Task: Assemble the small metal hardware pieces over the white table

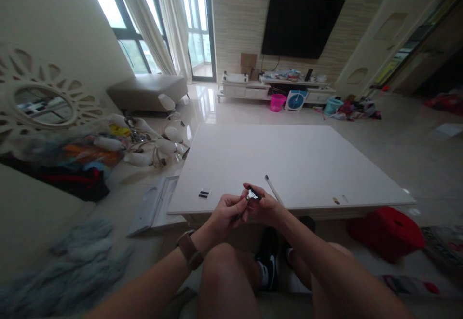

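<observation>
A black-and-silver tool (252,195) is sitting between both hands, by the surface's (267,152) near edge. The left hand's (227,211) fingers are pinching it; the right hand's (267,207) are cradling its far side, neither clearly nearer. Its visible part is slanting up and away, the rest hiding. A stick (273,188) is lying just beyond the right hand.
</observation>
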The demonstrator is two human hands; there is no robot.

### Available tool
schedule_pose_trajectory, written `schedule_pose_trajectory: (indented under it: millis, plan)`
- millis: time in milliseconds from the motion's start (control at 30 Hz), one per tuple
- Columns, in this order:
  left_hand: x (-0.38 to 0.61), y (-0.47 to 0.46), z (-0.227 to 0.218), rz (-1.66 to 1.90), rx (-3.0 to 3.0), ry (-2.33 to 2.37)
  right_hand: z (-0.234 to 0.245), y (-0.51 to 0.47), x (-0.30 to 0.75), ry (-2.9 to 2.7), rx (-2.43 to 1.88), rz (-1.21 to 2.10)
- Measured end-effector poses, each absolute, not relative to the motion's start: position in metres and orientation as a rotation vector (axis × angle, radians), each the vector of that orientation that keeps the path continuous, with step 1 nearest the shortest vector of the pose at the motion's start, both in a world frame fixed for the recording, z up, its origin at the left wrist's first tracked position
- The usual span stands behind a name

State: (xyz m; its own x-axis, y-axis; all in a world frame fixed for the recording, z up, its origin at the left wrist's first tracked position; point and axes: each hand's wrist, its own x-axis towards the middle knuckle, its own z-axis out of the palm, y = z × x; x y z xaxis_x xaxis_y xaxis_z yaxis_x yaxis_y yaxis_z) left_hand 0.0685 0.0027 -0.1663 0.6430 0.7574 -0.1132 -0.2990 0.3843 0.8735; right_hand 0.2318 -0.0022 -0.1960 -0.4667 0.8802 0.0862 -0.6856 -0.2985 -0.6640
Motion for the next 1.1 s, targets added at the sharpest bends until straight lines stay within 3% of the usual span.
schedule_pose_trajectory:
  millis: [1100]
  plan:
    - [0.0695,0.0028,-0.1699,0.747,0.926,0.526,-0.1957,-0.0026,0.2319,-0.819,-0.385,1.912]
